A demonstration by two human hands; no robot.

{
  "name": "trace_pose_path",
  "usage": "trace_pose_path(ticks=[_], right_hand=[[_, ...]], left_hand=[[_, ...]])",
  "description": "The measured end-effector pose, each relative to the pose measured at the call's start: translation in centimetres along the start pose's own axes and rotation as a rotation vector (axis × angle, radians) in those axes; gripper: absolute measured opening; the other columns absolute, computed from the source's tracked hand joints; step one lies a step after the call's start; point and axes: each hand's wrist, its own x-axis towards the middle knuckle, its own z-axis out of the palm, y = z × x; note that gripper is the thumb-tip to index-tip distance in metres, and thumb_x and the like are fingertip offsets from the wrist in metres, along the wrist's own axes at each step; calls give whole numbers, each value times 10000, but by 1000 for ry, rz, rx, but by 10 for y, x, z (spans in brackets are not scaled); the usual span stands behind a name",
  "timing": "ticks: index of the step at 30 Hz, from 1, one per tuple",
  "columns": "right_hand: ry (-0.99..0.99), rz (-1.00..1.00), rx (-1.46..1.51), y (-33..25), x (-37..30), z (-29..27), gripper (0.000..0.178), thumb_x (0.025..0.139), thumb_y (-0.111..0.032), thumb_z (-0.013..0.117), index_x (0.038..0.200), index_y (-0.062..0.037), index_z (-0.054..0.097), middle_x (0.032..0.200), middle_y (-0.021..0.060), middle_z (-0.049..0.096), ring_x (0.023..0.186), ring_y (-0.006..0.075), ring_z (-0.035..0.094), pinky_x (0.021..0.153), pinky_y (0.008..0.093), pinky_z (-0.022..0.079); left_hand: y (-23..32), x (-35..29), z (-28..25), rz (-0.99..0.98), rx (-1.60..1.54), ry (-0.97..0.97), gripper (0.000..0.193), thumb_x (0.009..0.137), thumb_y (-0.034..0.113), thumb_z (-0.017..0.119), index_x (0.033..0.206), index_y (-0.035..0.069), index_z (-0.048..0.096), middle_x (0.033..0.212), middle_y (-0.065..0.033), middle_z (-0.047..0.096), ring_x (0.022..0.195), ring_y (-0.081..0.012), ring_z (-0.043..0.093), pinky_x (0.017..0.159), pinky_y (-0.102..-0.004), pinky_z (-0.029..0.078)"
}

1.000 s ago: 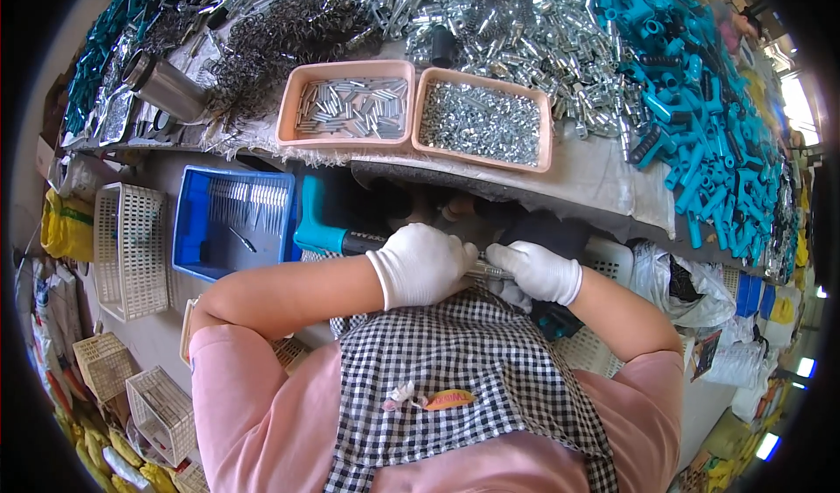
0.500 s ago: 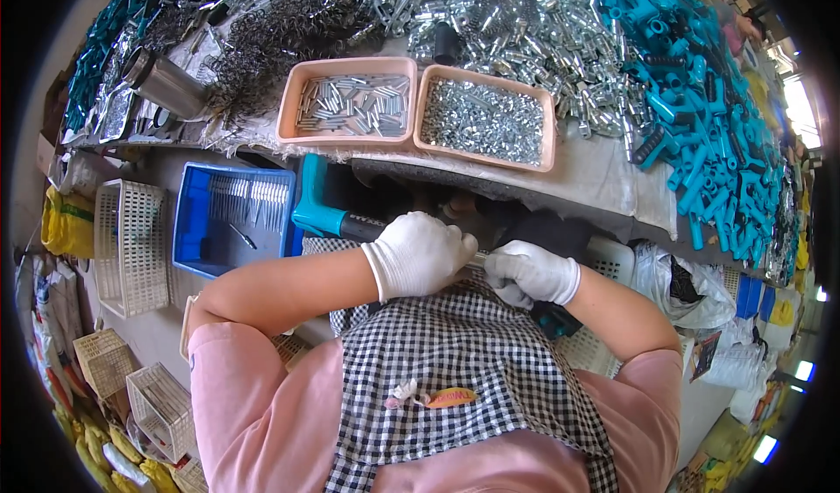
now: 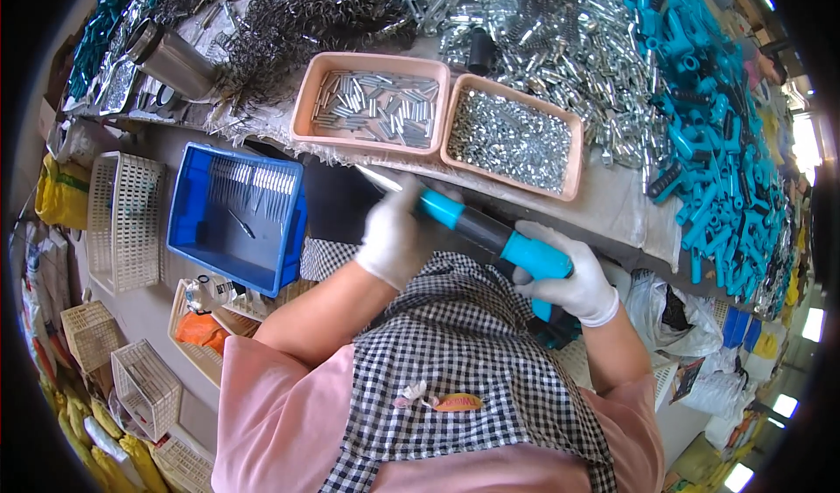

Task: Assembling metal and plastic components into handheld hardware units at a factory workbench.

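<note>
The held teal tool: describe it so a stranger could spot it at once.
From the cluttered workbench, come down to the checked apron. Near its far edge, the right hand grips the lower end of a slanting, black-banded teal tool, the left hand at its upper end. Unlike the teal parts heaped on the workbench, it is held.

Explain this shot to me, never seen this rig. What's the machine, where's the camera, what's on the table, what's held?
No machine: these are a person's own two hands in white gloves. The camera is worn on the head, looking down through a fisheye lens, so straight edges bend. The right hand grips the teal end of a teal-and-black tool. The left hand is at its other end, near a pale pointed tip; blur hides the exact grip. On the table, the left peach tray holds silver rods, the right peach tray small silver pieces. Beyond are piles of metal and teal parts.
</note>
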Motion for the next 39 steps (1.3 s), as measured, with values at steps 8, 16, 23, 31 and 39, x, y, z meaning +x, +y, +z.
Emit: trace_pose_path(ticks=[8,16,23,31,39], right_hand=[[436,571,772,180,65,1,236,791,-107,658,949,64,619,765,140,626,668,296,635,659,456,581],[506,613,755,228,94,15,178,812,-113,664,910,29,622,791,127,620,698,267,646,686,445,602],[477,665,588,218,130,27,183,859,-153,623,933,12,648,774,132,626,723,246,642,741,393,583],[566,394,640,204,224,40,213,874,-178,616,972,8,650,820,133,639,764,255,648,763,399,575],[611,258,552,220,231,48,243,890,-203,609,1012,4,651,865,134,652,805,263,654,784,404,567]], left_hand=[[-149,124,-79,-819,222,25,424,1051,374,391,1255,29,529,1240,-210,610,1130,-393,569,1030,-522,416],[-197,187,-166,-890,274,-91,366,1024,385,430,1137,76,591,1049,-181,646,931,-343,602,847,-499,488],[-180,190,-190,-576,639,-269,416,1037,371,345,1256,113,587,1227,-148,625,1104,-281,569,959,-428,467],[-108,155,-132,-576,476,73,391,1007,319,530,1316,81,570,1300,-78,614,1168,-185,562,1042,-351,436],[-115,158,-129,-275,2159,-617,464,1026,342,384,1335,65,591,1423,-182,540,1328,-307,501,1125,-416,367]])
